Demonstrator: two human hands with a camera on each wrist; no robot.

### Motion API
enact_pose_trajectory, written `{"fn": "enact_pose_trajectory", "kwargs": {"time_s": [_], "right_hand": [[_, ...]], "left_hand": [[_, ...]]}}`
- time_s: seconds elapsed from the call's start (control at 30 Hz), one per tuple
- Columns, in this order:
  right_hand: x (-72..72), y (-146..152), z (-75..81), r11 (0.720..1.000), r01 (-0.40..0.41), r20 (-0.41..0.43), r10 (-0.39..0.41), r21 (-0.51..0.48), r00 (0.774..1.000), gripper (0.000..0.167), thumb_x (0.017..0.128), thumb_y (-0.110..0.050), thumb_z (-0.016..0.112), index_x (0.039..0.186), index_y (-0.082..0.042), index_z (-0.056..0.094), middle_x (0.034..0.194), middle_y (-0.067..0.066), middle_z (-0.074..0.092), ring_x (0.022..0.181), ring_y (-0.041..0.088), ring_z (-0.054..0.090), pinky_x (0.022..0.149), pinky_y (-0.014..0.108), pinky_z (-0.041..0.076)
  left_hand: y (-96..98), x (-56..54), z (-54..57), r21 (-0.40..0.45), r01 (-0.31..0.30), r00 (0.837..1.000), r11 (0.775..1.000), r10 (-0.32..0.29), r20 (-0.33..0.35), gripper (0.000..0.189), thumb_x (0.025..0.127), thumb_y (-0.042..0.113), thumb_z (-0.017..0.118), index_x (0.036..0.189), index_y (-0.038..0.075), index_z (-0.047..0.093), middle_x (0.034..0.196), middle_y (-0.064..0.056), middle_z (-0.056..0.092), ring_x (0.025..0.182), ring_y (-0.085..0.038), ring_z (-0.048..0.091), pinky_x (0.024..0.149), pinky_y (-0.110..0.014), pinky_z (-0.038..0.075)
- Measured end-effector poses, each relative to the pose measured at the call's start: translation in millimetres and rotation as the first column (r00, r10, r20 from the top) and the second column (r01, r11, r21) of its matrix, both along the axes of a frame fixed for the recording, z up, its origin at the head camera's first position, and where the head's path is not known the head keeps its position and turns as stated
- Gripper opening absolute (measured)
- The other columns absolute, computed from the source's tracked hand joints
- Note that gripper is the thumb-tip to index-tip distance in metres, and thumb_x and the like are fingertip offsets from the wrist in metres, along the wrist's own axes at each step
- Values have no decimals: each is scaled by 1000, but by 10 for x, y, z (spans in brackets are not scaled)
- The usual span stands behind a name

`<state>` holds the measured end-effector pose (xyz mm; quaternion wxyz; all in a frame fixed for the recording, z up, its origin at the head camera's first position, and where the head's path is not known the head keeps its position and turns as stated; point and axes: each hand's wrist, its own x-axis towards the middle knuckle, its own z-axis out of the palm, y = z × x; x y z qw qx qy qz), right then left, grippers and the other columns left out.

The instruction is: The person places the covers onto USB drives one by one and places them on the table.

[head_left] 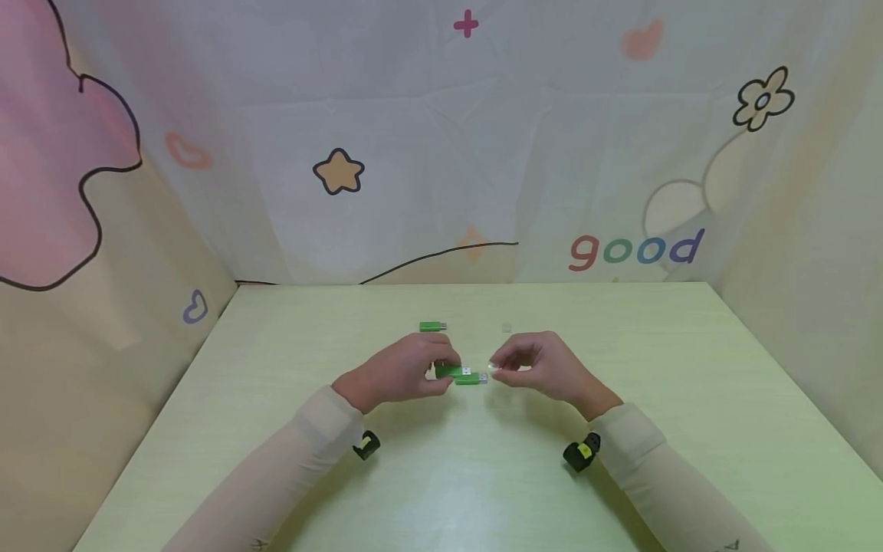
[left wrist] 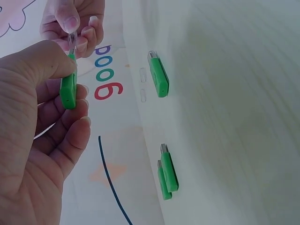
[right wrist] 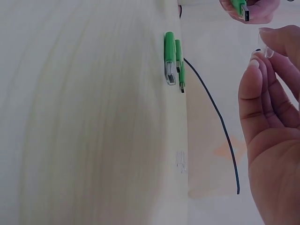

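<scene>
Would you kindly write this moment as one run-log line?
left hand: holds uncapped green USB stick | right hand: pinches clear cap | table: capped stick, two uncapped sticks, loose caps

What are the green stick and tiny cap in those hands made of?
The green stick looks like smooth plastic, evenly coloured. Its plug is probably metal: silvery grey. The cap seems glossy clear plastic, see-through with bright edges, but could be glass.
</scene>
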<state>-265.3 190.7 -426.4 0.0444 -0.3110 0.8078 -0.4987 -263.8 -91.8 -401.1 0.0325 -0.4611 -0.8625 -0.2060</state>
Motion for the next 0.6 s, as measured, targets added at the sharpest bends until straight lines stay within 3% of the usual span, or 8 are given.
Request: {"fn": "enact_pose_trajectory", "kwargs": {"time_s": [0.6], "right_hand": [[-18, -57, -24, 998, -52, -41, 51, -27, 998, 13, 86, -11, 83, 98, -8, 79, 91, 5, 76, 75, 15, 68, 74, 30, 60]], "left_hand": [[57, 33, -1, 47, 14, 1000, 999, -14, -12, 14, 88, 8, 74, 101, 11, 74, 93, 4, 67, 81, -6, 60, 70, -17, 50]]}}
